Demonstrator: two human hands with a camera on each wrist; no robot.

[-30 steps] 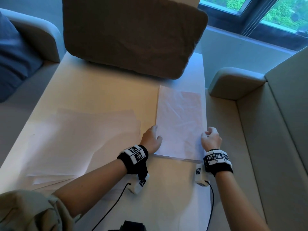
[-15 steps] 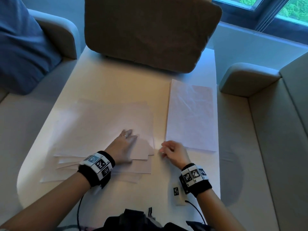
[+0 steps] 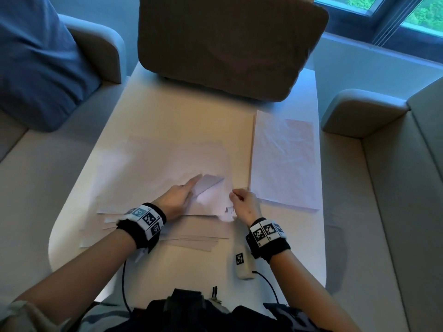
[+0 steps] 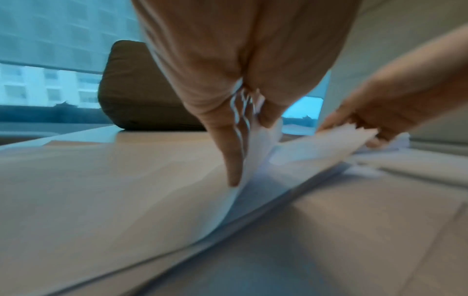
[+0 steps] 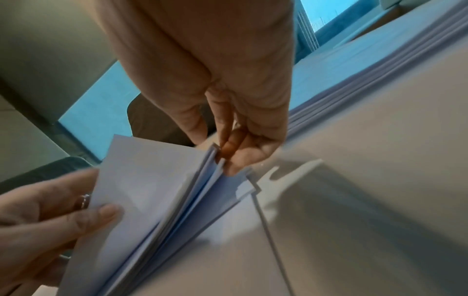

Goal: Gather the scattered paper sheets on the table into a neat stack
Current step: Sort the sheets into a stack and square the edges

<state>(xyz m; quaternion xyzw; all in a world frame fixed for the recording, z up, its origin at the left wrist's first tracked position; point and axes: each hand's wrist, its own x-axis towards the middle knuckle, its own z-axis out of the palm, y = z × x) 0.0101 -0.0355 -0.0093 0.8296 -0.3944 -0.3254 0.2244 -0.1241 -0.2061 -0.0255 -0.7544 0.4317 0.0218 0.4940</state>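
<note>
Your right hand [image 3: 243,202] has its fingertips [image 5: 231,158] closed in a pinch on the near right corners of several loose sheets [image 3: 167,168], lifting those corners off the table [image 3: 191,121] so that the edges fan apart. Your left hand [image 3: 178,197] has the index finger stretched out on top of the lifted sheets while the thumb [image 5: 101,215] presses on the raised paper from the side facing you, so the hand holds the raised flap; how firmly, the frames do not tell. To judge from this, you are at the step of picking up the next batch from the scattered pile, with the batch only part way off the table. The loose sheets lie left of centre, overlapping and skewed, their long axis running across the table from left to right, near edges staggered towards you. The neat stack [image 3: 285,159] sits at the right edge of the table, apart from the pile, its long axis running away from you towards the brown cushion [image 3: 227,44]. So the next move probably calls for freeing the whole batch, turning it a quarter turn to match the stack, and squaring its edges before you lay it down. More sheets lie under the ones you hold, so the task looks well short of finished.
</note>
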